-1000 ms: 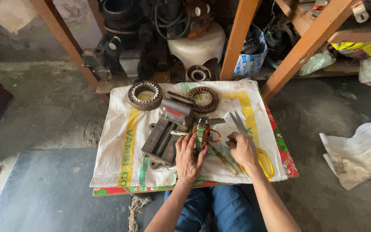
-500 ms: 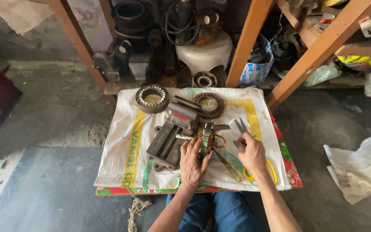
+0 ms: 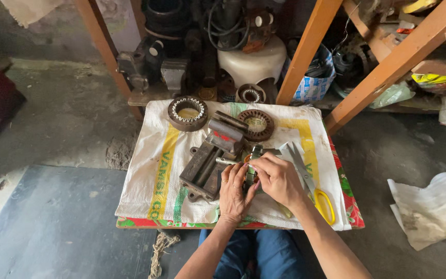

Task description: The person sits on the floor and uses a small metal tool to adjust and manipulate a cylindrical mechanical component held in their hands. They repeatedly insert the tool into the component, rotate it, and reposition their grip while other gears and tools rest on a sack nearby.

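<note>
A small metal part with copper-coloured winding (image 3: 254,155) lies on a white woven sack (image 3: 150,181) spread over a low table. My left hand (image 3: 233,188) presses against that part from below, fingers together. My right hand (image 3: 277,178) reaches across from the right, fingertips pinched on the same part. Just left of my hands stands a dark iron bench vise (image 3: 210,157). Scissors with yellow handles (image 3: 311,181) lie under my right wrist.
Two round stator rings, one at the back left (image 3: 187,113) and one at the back middle (image 3: 255,125), lie on the sack. Behind it a low shelf holds motor parts and a white housing (image 3: 251,64). Orange wooden beams (image 3: 305,51) rise on the right. White sacking (image 3: 434,206) lies on the floor.
My right hand has moved left from the scissors onto the small wound part, joining my left hand. The camera has shifted slightly.
</note>
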